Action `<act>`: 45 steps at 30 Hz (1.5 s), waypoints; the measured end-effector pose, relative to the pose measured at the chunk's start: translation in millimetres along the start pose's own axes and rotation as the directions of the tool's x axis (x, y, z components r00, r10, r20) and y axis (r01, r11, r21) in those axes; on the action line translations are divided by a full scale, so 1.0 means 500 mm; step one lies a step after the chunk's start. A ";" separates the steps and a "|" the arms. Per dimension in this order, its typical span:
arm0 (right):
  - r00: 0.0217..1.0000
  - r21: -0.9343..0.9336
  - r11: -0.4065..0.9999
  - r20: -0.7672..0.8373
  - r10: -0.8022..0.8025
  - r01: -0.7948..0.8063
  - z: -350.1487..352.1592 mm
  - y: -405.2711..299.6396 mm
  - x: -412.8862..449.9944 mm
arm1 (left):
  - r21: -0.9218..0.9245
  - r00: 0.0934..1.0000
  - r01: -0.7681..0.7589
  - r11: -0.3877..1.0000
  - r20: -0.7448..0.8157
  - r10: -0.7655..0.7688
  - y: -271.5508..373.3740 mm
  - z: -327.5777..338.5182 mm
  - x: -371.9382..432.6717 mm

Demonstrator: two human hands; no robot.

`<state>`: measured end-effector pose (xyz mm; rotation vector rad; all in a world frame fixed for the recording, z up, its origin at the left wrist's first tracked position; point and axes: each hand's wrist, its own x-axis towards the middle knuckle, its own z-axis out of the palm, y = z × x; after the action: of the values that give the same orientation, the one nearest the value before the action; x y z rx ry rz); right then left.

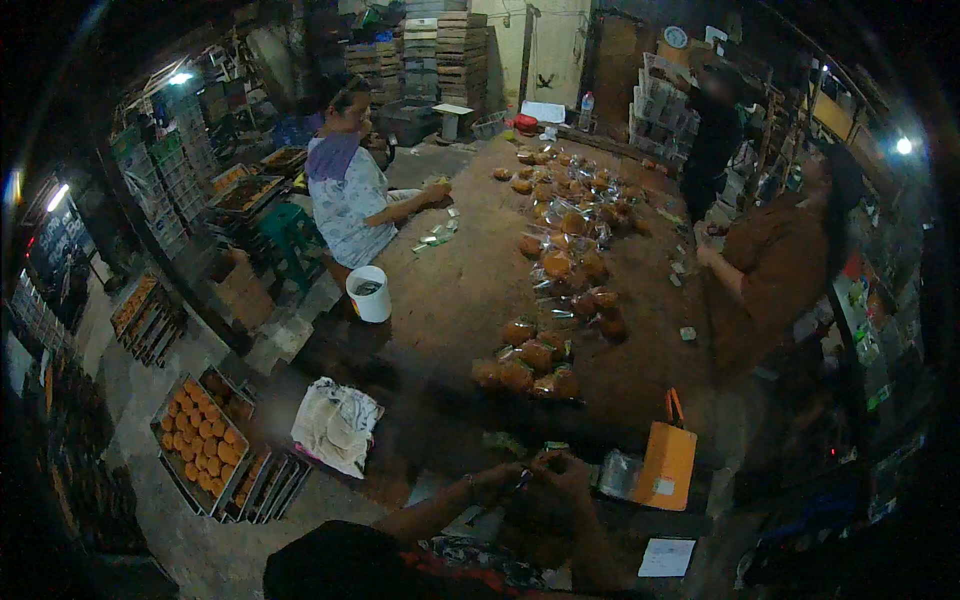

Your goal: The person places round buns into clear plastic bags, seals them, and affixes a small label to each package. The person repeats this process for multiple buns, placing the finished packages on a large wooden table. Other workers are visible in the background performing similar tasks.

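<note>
Low in the view, over the near edge of the long table, my left hand and my right hand are close together. Something small and pale shows at the fingers of my left hand, but the dim light hides what it is. Whether my right hand holds anything cannot be made out. Beyond them, round brown baked goods in clear plastic bags lie in a heap, with more wrapped ones along the table. An orange bag or folder lies right of my hands, beside a stack of clear plastic.
A crumpled cloth lies at the left, near a white bucket. Trays of round baked goods stand on the floor. One person sits at the left side, another at the right, and a third stands behind. White paper lies near right.
</note>
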<state>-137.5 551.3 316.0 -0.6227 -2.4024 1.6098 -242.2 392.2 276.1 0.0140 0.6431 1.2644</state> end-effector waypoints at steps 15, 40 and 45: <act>0.954 0.007 0.999 0.295 -0.049 0.049 0.034 -0.063 -0.188 | 0.105 0.986 -0.027 0.994 -0.161 0.044 -0.176 -0.011 -0.043; 0.820 0.034 0.995 0.564 -0.093 0.090 -0.018 -0.090 -0.285 | 0.503 1.000 0.027 0.864 -0.003 -0.029 -0.226 -0.031 -0.091; 0.807 0.169 0.969 0.537 -0.246 0.183 -0.026 -0.101 -0.271 | 0.484 0.999 0.049 0.874 -0.037 -0.035 -0.190 0.007 -0.103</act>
<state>-23.4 486.5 378.2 0.1789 -2.6003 2.0088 -164.8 317.0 268.2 0.3988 0.9683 1.0340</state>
